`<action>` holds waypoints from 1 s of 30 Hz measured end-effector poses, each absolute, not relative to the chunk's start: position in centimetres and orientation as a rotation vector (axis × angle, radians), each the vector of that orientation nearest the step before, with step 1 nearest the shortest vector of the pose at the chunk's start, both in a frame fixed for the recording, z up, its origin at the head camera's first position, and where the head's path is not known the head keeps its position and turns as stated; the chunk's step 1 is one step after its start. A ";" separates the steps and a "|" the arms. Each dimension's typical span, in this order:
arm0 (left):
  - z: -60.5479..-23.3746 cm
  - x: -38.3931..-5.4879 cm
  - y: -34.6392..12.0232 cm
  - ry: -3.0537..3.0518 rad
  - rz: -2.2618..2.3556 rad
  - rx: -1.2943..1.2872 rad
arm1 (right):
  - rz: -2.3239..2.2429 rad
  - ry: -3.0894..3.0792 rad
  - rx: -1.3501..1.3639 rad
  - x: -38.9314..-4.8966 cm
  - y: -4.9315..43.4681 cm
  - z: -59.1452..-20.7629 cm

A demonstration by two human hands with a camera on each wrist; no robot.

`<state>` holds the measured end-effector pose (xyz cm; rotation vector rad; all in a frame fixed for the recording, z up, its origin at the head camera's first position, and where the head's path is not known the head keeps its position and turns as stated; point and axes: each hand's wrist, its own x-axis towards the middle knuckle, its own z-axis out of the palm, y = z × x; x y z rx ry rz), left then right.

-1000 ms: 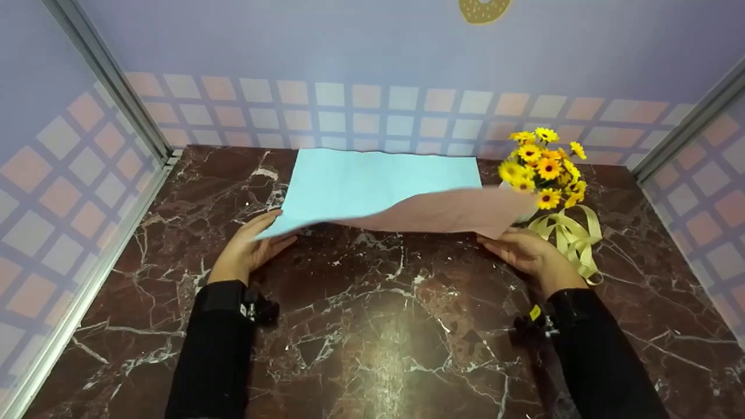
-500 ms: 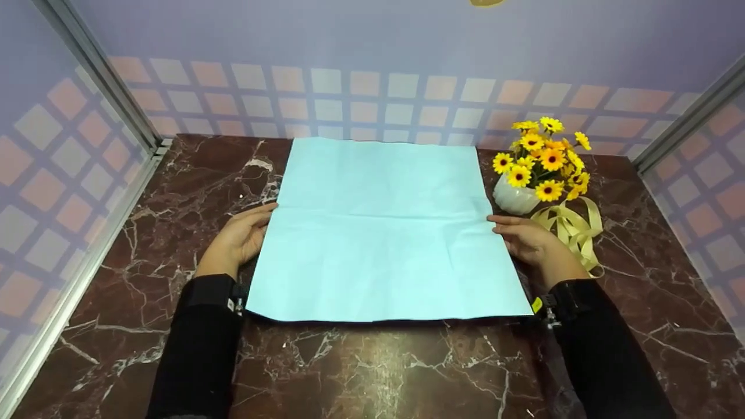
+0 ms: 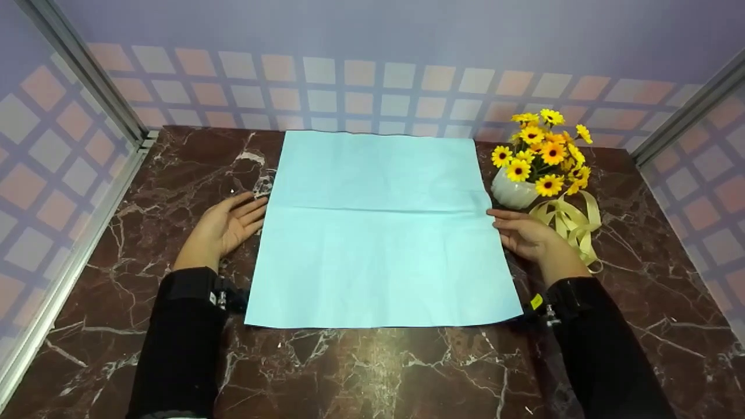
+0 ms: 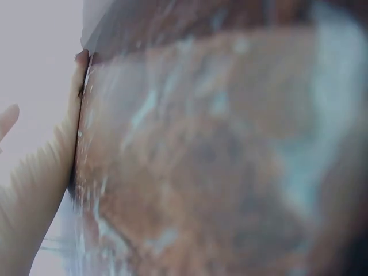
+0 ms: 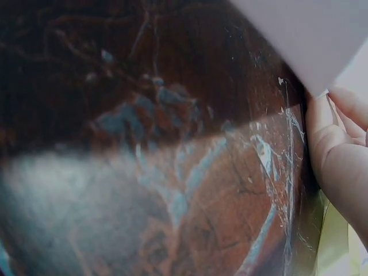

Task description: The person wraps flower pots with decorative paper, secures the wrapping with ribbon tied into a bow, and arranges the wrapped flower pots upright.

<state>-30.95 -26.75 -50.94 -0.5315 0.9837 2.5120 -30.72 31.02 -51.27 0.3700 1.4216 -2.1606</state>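
A large light blue sheet of paper (image 3: pixel 378 262) lies spread across the dark marble tabletop, with a crease running across its middle. My left hand (image 3: pixel 224 224) is just off its left edge, palm turned up and fingers loosely extended. In the left wrist view, part of that hand (image 4: pixel 43 155) shows at the far left. At the right edge, my right hand (image 3: pixel 527 233) pinches the paper with its fingertips. The right wrist view shows the fingers (image 5: pixel 339 149) where the paper's edge (image 5: pixel 310 46) narrows down to them.
Behind my right hand stands a white pot (image 3: pixel 515 189) of yellow artificial flowers (image 3: pixel 547 154). A loose yellow ribbon (image 3: pixel 573 227) lies beside it. A tiled-pattern wall (image 3: pixel 361 87) bounds the back, and side panels stand left and right.
The near part of the paper, earlier folded up and showing a pinkish underside, has come down flat toward me. My left hand has let go of its edge and moved left.
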 end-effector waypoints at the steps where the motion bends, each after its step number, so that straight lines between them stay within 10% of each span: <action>1: -50.8 -30.8 -26.8 0.982 2.518 -0.536 | -2.169 1.411 0.371 -30.7 31.0 -51.2; 17: -49.2 -27.8 -27.6 1.424 2.456 -0.668 | -2.082 1.592 0.329 -29.7 31.4 -49.9; 30: -47.1 -26.8 -24.6 2.567 1.465 -0.319 | -1.847 2.040 0.444 -29.2 28.9 -47.8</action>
